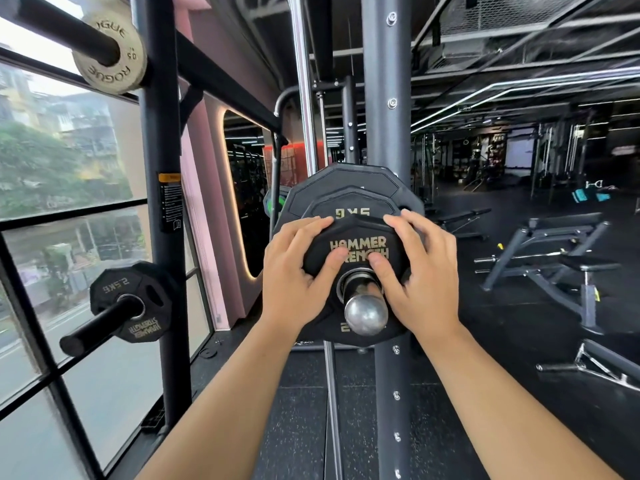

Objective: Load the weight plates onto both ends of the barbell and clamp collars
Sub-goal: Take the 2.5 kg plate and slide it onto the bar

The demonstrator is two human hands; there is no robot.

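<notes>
The barbell sleeve (366,313), bright chrome with a rounded end, points toward the camera at chest height beside a dark steel rack upright (386,133). Three black plates sit stacked on it, each many-sided with a matte rubber-like face. The smallest plate (360,237) is foremost and carries gold "HAMMER STRENGTH" lettering. Behind it is a middle plate (351,204) marked in gold, and behind that the largest plate (346,178). The left hand (294,278) and right hand (420,271) both lie open on the face of the smallest plate, fingers spread toward its upper rim, thumbs pressing either side of the sleeve. To the left, a black storage peg (100,323) holds one 2.5 kg plate (114,289), and an upper peg (62,29) holds one pale round Rogue plate (110,72). Both pegs are mounted before a grid-framed window (69,168). Two padded benches (561,237) stand to the right on speckled black rubber floor (301,427). The room is dim, with strip lights overhead.
</notes>
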